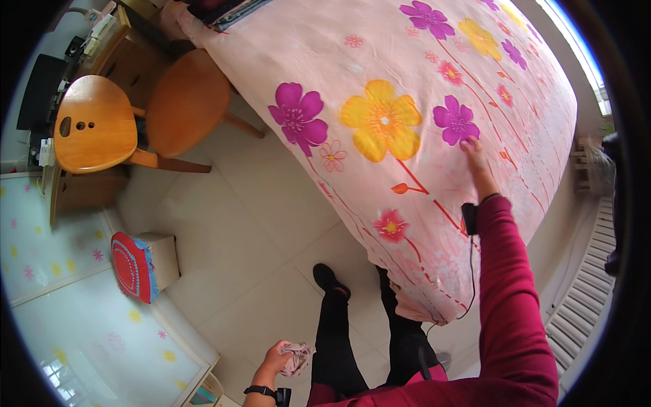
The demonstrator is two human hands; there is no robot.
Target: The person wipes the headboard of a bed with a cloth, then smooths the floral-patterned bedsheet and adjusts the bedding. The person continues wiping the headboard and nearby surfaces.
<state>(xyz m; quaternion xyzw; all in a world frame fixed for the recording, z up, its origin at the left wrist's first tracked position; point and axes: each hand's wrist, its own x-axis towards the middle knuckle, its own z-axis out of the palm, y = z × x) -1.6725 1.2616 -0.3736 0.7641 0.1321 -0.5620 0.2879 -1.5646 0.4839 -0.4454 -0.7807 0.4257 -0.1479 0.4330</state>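
My left hand [277,356] grips a crumpled bunch of pale pinkish-beige cloth [296,359], held low beside my left leg. On the bed, my right hand [474,157] rests on a pink floral bedspread [356,66], its fingertips touching the lower edge of a printed purple flower [456,120]. Nothing shows in that hand, and its fingers look slightly spread. The bedspread lies mostly smooth, with its near corner hanging down by my legs. Large purple, yellow and pink flowers with red stems are printed across it.
A wooden chair [96,124] stands by a desk [109,46] at the upper left. A stool [161,257] with a red and blue cushion [133,267] sits before flower-patterned cabinet doors [107,351]. Folded dark fabric [239,14] lies at the bed's far edge. At right runs a white radiator [582,285].
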